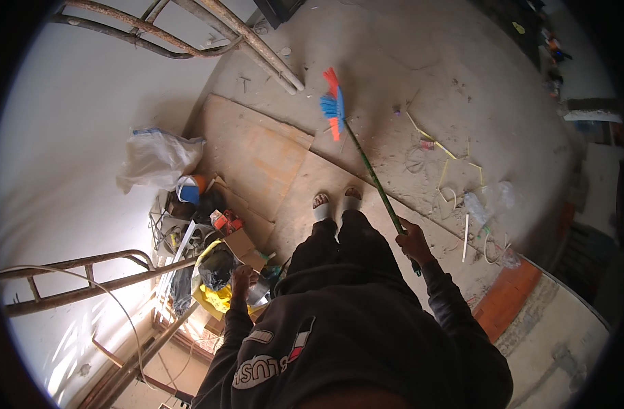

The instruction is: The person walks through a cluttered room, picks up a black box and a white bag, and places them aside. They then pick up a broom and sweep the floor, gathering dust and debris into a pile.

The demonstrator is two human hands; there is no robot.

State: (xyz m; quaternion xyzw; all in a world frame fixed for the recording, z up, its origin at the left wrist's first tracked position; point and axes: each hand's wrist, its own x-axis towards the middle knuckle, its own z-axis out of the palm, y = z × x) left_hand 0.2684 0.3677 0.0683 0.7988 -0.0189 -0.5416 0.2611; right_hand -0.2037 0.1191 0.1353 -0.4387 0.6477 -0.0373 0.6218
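My right hand (413, 243) is closed around the lower part of a broom's green handle (375, 178). The handle slants up and left to the broom head (333, 105), which has blue and orange-red bristles and is over the dusty floor. My left hand (243, 280) is at my left side with its fingers curled. Whether anything is inside those fingers does not show. Below it in view are a yellow bag (218, 298) with black plastic in it and an open cardboard box (242, 247).
I stand in sandals on flattened cardboard sheets (254, 146). Rusty metal frames (87, 267) lean by the left wall. A clear plastic bag (160, 158) and a bucket (190, 189) sit beside the clutter. Yellow strip pieces (429, 134), wire and debris lie on the right floor, near orange bricks (508, 296).
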